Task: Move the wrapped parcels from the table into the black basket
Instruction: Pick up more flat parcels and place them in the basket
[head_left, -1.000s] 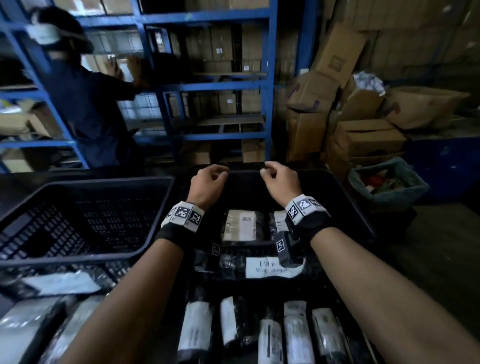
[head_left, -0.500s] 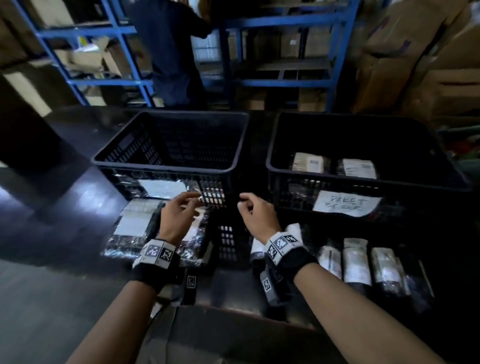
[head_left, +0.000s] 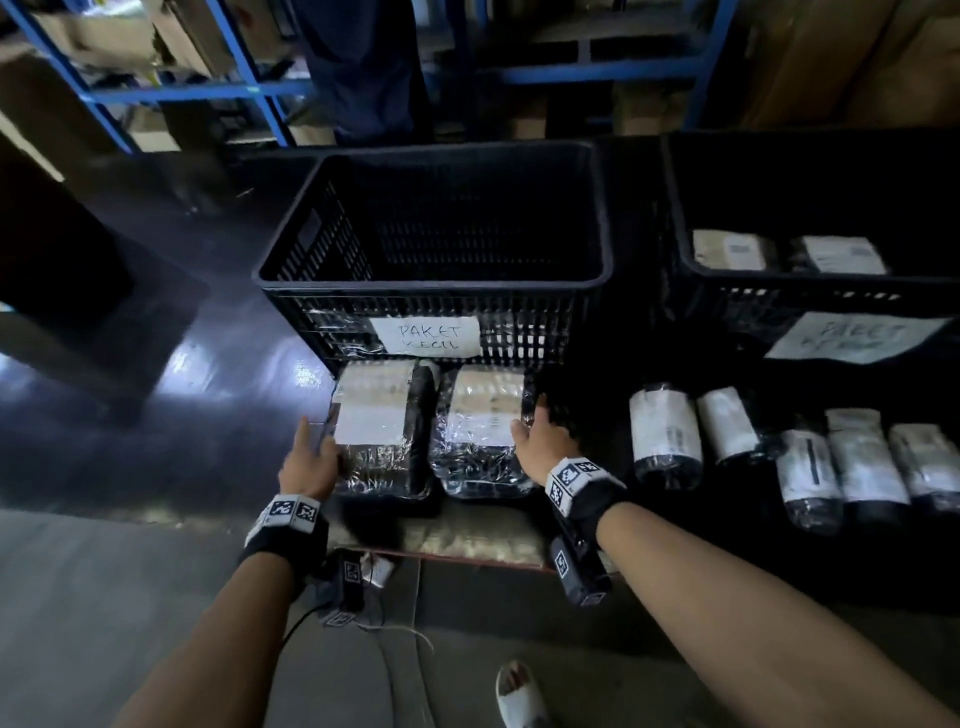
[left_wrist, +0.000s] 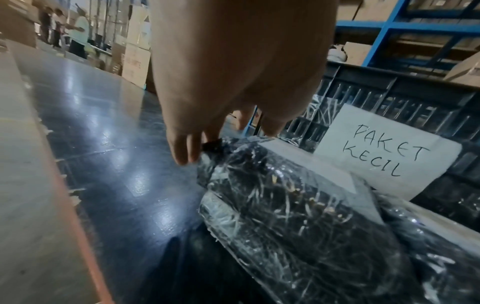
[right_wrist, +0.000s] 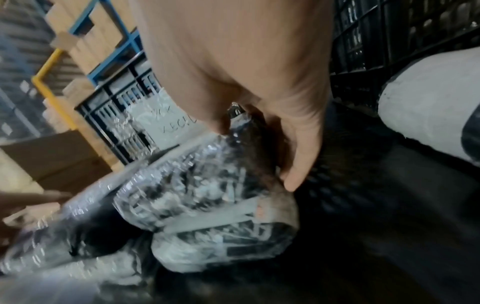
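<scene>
Two wrapped parcels (head_left: 382, 426) (head_left: 483, 428) lie side by side near the table's front edge, just before the black basket (head_left: 436, 275). The left hand (head_left: 306, 460) touches the left parcel's outer side, its grip extended. The right hand (head_left: 543, 441) curls its grip round the right parcel's outer edge.

I see a black basket (head_left: 431, 275) with a slotted grid wall and a white paper label (head_left: 426, 336) lettered in black. The two parcels (head_left: 382, 431) in front of it are black under clear glossy film, each with a white and tan label. The table (head_left: 218, 374) is dark, glossy, with pale reflections. Both wristbands (head_left: 571, 475) are black with white squares carrying black marker patterns. The shelving (head_left: 249, 88) behind is blue; the boxes on it are brown. The small parcels (head_left: 665, 434) at right are black with white labels
</scene>
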